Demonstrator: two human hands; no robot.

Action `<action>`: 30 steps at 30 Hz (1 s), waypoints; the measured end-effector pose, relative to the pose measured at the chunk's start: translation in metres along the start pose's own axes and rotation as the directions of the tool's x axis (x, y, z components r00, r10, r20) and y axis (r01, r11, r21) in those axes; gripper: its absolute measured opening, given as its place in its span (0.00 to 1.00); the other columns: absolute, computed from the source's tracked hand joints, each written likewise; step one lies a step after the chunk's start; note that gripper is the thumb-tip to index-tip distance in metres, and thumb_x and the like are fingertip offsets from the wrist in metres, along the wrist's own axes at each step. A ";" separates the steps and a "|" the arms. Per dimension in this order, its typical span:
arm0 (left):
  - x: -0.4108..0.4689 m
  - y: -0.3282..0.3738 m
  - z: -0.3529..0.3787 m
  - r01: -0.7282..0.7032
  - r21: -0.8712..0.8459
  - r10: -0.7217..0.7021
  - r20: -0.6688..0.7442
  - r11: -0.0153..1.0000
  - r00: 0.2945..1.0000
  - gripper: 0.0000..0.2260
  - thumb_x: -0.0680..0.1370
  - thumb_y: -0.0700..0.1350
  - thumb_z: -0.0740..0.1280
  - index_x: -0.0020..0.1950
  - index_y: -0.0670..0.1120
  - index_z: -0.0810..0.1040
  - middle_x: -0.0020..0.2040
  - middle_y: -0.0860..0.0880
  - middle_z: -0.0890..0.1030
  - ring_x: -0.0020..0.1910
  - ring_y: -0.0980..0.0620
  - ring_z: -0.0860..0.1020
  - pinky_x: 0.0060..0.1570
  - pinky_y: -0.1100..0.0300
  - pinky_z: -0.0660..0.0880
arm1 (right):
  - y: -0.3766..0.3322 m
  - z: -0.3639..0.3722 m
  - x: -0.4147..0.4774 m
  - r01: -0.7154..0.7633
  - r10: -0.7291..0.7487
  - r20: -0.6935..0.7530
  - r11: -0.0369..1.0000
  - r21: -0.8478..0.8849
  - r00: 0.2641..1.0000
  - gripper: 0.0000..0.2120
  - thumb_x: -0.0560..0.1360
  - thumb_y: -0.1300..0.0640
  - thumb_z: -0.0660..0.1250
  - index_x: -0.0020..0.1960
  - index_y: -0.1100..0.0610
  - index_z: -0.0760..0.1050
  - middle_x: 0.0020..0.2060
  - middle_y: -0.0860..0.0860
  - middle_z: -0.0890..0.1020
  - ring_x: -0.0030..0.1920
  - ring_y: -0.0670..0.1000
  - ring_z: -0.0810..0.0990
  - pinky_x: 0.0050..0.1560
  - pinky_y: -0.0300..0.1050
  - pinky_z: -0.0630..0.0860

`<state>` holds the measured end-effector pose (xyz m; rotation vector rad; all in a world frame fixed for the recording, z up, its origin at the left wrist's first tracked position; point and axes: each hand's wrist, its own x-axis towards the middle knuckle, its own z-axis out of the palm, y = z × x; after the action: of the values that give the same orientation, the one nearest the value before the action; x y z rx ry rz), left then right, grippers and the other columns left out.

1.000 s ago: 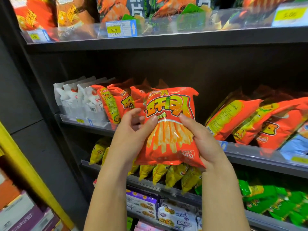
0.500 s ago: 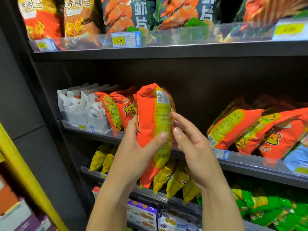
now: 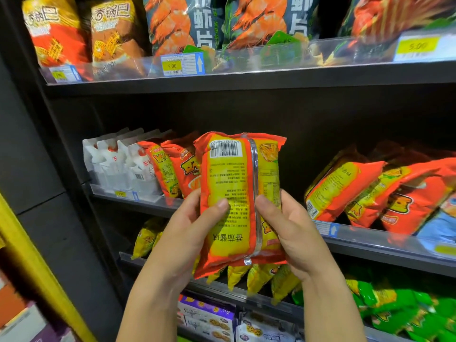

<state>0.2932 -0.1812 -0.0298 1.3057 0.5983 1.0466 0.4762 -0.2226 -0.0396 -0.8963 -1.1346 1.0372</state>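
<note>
Two hands on one snack bag, held up in mid-air in front of the middle shelf, resting on nothing. The left hand grips the bag's left edge w/ thumb curled over the back panel. The right hand grips the right edge the same way, thumb just beside the centre seam. Back of pkg faces the camera & it's upside down: barcode at top, print inverted.

Step looks like checking the back print, prob. before shelving. To do it well:
- Go light on the grip, edges only. The bag is puffed w/ air and contents are likely brittle, so squeezing the middle would crush them.
- Both thumbs cover part of the text; slide them outward to read.
- If it goes back, turn it right way up, front out.
- Best slot, by my read, is the gap btw the row of matching bags on the left & the leaning bags on the right.
- Stand it upright next to the row, no shoving. The leaning ones may tip fwd over the shelf lip.
</note>
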 end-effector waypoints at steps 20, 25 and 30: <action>0.085 -0.028 0.073 -0.181 0.328 0.255 -0.199 0.927 0.946 0.17 0.77 0.47 0.78 0.63 0.59 0.79 0.54 0.60 0.86 0.52 0.64 0.84 0.47 0.61 0.84 | -0.061 -0.121 0.005 -0.357 -0.529 -0.554 0.433 -0.828 0.643 0.41 0.74 0.38 0.74 0.80 0.54 0.63 0.75 0.56 0.69 0.76 0.58 0.65 0.75 0.57 0.65; 0.118 -0.061 0.094 -0.169 0.370 0.281 -0.272 0.913 0.920 0.17 0.76 0.50 0.79 0.62 0.58 0.79 0.54 0.59 0.85 0.53 0.60 0.84 0.54 0.50 0.85 | -0.057 -0.134 0.021 -0.434 -0.416 -0.548 0.341 -0.834 0.726 0.46 0.75 0.37 0.74 0.83 0.54 0.55 0.78 0.57 0.64 0.78 0.60 0.63 0.72 0.59 0.68; 0.148 -0.086 0.104 -0.132 0.520 0.361 -0.368 0.844 0.857 0.19 0.74 0.60 0.77 0.61 0.56 0.79 0.57 0.53 0.80 0.57 0.53 0.78 0.58 0.49 0.80 | -0.048 -0.141 0.033 -0.435 -0.411 -0.535 0.316 -0.843 0.738 0.43 0.76 0.42 0.75 0.82 0.55 0.59 0.74 0.58 0.69 0.76 0.59 0.66 0.72 0.55 0.68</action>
<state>0.4713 -0.0953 -0.0614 1.6113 1.1198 1.5130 0.6265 -0.2104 -0.0146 -2.0712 -0.9936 -0.2450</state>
